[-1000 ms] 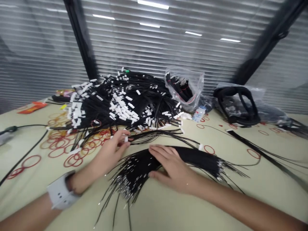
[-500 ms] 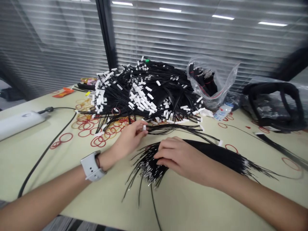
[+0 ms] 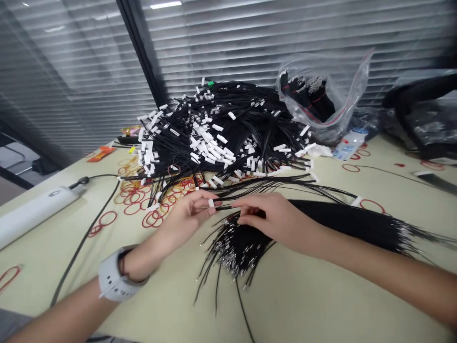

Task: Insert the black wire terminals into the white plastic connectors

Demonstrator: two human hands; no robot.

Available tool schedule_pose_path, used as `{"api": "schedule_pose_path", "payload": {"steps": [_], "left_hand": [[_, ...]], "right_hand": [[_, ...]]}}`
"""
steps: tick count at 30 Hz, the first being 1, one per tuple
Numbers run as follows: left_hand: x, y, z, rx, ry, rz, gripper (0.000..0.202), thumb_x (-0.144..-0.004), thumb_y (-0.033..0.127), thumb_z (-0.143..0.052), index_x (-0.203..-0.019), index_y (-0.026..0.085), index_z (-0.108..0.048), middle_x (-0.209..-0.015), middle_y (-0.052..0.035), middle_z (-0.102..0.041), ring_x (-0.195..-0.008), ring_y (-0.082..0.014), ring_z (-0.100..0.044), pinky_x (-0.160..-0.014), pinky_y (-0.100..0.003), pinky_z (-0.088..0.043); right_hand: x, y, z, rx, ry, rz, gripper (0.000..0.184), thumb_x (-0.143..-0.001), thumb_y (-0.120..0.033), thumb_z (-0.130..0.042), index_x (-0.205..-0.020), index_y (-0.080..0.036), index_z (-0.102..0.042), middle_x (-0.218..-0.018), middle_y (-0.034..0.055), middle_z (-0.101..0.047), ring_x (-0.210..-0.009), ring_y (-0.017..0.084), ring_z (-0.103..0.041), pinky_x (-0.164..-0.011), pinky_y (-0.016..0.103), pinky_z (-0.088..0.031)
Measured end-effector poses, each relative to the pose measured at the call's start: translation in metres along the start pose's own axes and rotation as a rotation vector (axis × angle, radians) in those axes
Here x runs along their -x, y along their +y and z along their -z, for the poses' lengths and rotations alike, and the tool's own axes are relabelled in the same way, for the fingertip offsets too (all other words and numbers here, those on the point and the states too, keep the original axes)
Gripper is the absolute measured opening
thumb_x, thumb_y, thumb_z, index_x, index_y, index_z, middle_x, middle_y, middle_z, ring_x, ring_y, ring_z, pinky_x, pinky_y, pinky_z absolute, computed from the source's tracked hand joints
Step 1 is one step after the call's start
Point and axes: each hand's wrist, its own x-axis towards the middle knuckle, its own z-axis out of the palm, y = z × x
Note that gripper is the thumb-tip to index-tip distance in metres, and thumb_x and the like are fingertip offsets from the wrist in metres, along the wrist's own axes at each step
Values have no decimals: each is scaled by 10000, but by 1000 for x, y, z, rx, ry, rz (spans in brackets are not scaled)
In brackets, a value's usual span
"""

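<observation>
Head view: the only view, looking down over both forearms onto a pale desk [image 3: 314,305].
Left hand [image 3: 185,220]: it is resting low over the desk, its fingers [image 3: 205,202] pressed together and pinching a small white connector [image 3: 211,203] at the end of a thin black wire [image 3: 271,188].
Right hand [image 3: 274,216]: it is lying over the near bundle, its fingers [image 3: 246,206] curled and closing on a strand right beside the connector; what exactly they are gripping cannot be told.
Wire in hand: it is running away to the right from the left fingertips, just above the near bundle.
Near bundle [image 3: 342,221]: black wires are lying across the desk under the right hand, their bare metal tips [image 3: 232,252] fanning out towards the camera.
Far pile [image 3: 221,128]: a big heap of black wires with white connectors is sitting behind both hands.
Rubber bands [image 3: 143,200]: red and orange loops are lying scattered on the desk, left of the left hand.
Plastic bag [image 3: 321,102]: it is standing behind the pile on the right, holding more black bundles.
Wrist: a pale watch [image 3: 112,278] is sitting on the left forearm.
Far left: a white power strip [image 3: 32,214] is lying on the desk with a black cable [image 3: 85,238] trailing from it.
</observation>
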Motion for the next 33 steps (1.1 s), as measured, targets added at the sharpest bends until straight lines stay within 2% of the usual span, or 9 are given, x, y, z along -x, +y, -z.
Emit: {"api": "schedule_pose_path", "payload": {"steps": [5, 9, 12, 18, 23, 33], "left_hand": [[-1, 2, -2, 10, -43, -30, 148, -797, 185, -598, -935, 164, -548, -900, -33, -692, -856, -128, -635, -756, -237, -481], [-1, 4, -5, 16, -56, -6, 135, -792, 147, -600, -916, 161, -549, -799, 3, -673, -766, -105, -631, -684, -203, -481], [-2, 4, -7, 46, -63, 12, 135, -782, 120, -608, -902, 147, -554, -811, 4, -667, -746, -84, -617, -649, -165, -464], [-3, 3, -8, 95, -75, 95, 144, -796, 98, -600, -923, 145, -552, -754, 19, -676, -704, -53, -602, -627, -121, -440], [-2, 5, -6, 135, -98, 108, 126, -804, 99, -603, -913, 152, -570, -816, 11, -703, -790, -58, -631, -713, -123, -463], [-1, 6, -7, 212, -119, 139, 173, -766, 79, -642, -903, 174, -597, -799, 33, -721, -755, -52, -650, -715, -118, -488]], "right_hand": [[-6, 3, -10, -55, 82, -127, 78, -789, -179, -593, -738, -169, -651, -725, -12, -632, -665, 97, -539, -630, 241, -383], [-7, 7, -15, -166, 99, -143, 85, -819, -204, -555, -758, -171, -604, -691, -34, -607, -631, 82, -517, -596, 231, -373], [-7, 8, -16, -171, 102, -164, 89, -812, -208, -571, -749, -171, -621, -683, -34, -613, -622, 83, -512, -589, 236, -367], [-7, 11, -16, -180, 121, -132, 146, -841, -236, -536, -790, -182, -662, -759, -30, -656, -698, 91, -554, -634, 239, -393], [-5, 10, -17, -216, 115, -149, 140, -827, -247, -542, -760, -172, -639, -699, -38, -625, -641, 80, -529, -589, 223, -386], [-3, 5, -21, -154, 164, -123, 122, -815, -209, -521, -749, -158, -609, -682, -32, -611, -598, 76, -510, -564, 223, -354]]}}
